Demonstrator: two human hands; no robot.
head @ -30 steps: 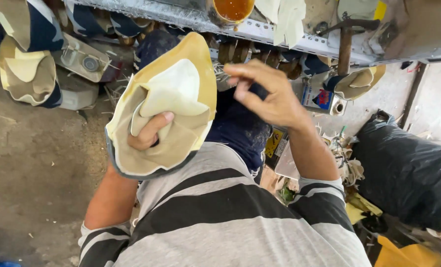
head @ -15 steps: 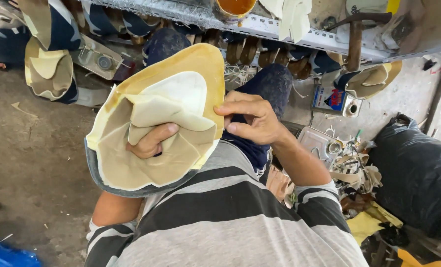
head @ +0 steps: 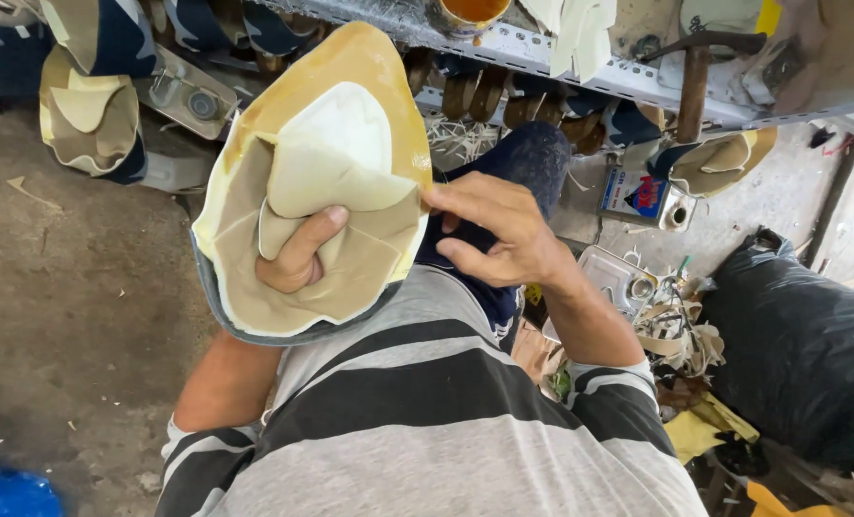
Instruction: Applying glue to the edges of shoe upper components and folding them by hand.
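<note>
My left hand (head: 298, 257) grips a shoe upper (head: 321, 182) from inside, thumb showing against its tan lining. The upper is cream and tan, with a yellowish glued edge and a dark blue outer rim at the bottom. A pale stiffener piece sits folded at its toe end. My right hand (head: 499, 230) pinches the right edge of the upper with the fingertips. Both hands are raised over my lap, above my grey and dark striped shirt (head: 446, 431).
A metal shelf rail (head: 561, 57) runs across the top with more shoe uppers (head: 87, 115), a hammer (head: 695, 77) and an orange pot (head: 470, 11). A glue tin (head: 642, 196) and scraps lie right, beside a black bag (head: 800, 354). Concrete floor (head: 54, 316) lies left.
My right hand has come down from the air to the upper's right edge and now pinches it. The upper has tilted and come closer to the camera.
</note>
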